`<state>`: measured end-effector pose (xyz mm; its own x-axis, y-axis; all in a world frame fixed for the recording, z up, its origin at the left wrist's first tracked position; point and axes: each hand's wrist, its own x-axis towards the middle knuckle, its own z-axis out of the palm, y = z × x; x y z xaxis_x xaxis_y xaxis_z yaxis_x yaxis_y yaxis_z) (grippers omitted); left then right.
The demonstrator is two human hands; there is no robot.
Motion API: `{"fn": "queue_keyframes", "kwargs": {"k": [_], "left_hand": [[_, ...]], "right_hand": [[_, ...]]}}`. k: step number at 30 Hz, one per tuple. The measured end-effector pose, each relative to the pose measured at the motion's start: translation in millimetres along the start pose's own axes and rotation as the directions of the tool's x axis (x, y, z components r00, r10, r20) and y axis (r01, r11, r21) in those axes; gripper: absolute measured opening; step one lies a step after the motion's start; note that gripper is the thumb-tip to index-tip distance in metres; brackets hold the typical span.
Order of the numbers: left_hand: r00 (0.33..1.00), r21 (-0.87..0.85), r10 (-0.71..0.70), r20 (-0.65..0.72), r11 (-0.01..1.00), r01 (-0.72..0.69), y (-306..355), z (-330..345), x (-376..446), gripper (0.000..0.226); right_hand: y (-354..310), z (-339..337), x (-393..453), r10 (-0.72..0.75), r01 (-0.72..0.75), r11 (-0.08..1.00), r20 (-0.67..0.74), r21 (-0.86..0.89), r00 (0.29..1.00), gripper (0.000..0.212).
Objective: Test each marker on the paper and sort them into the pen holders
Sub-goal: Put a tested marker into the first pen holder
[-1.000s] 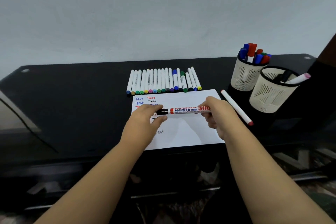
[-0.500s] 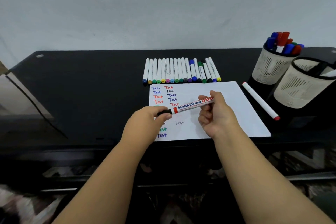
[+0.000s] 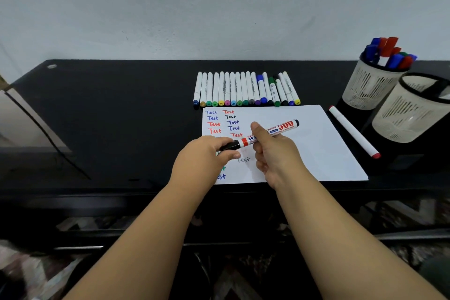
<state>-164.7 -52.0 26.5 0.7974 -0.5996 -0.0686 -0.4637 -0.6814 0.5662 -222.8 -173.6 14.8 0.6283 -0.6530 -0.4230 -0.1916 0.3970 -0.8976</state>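
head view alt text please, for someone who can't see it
Two hands hold a whiteboard marker over a sheet of paper covered in "Test" scribbles: the left hand pinches its black cap, the right hand grips the barrel. A row of markers lies behind, two pen holders at right.

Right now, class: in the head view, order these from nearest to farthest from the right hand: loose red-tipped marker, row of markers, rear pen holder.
1. Row of markers, behind the paper, beyond the right hand.
2. Loose red-tipped marker, to its right.
3. Rear pen holder, far right corner.
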Motion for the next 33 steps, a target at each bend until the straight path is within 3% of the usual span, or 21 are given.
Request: {"fn": "queue_keyframes", "kwargs": {"k": [3,7,18,21,26,30,33], "left_hand": [[0.999,0.057,-0.005,0.050,0.998,0.002,4.0,-0.8,-2.8,0.037],[0.995,0.003,-0.031,0.094,1.000,0.031,4.8,-0.2,-4.3,0.034],[0.984,-0.276,-0.065,0.167,0.955,0.110,0.5,-7.8,-9.3,0.014],[0.981,-0.314,-0.082,0.176,0.940,0.135,-2.0,-9.4,-10.1,0.025],[0.979,-0.420,-0.092,0.182,0.893,0.162,-7.2,-11.4,-8.6,0.019],[0.970,-0.491,-0.128,0.206,0.844,0.215,-27.2,-25.6,-18.2,0.022],[0.968,-0.533,-0.212,0.134,0.808,0.251,-35.3,-28.5,-16.5,0.016]], "right_hand": [[-0.5,-1.1,2.1,-0.049,0.048,0.998,-0.011,-0.052,0.999,0.027],[-1.2,-2.4,3.1,-0.068,0.066,0.993,-0.013,-0.093,0.998,0.027],[-0.2,1.5,2.7,-0.064,0.068,0.993,0.049,-0.097,0.997,0.023],[-0.6,2.7,3.5,-0.089,0.094,0.992,0.063,-0.081,0.994,0.022],[1.6,5.8,4.3,-0.123,0.128,0.987,0.060,-0.096,0.991,0.026],[-18.9,-20.7,20.5,-0.096,0.107,0.986,-0.092,0.124,0.991,0.026],[-20.9,-26.1,21.3,-0.079,0.085,0.986,-0.051,0.142,0.996,0.027]]}}
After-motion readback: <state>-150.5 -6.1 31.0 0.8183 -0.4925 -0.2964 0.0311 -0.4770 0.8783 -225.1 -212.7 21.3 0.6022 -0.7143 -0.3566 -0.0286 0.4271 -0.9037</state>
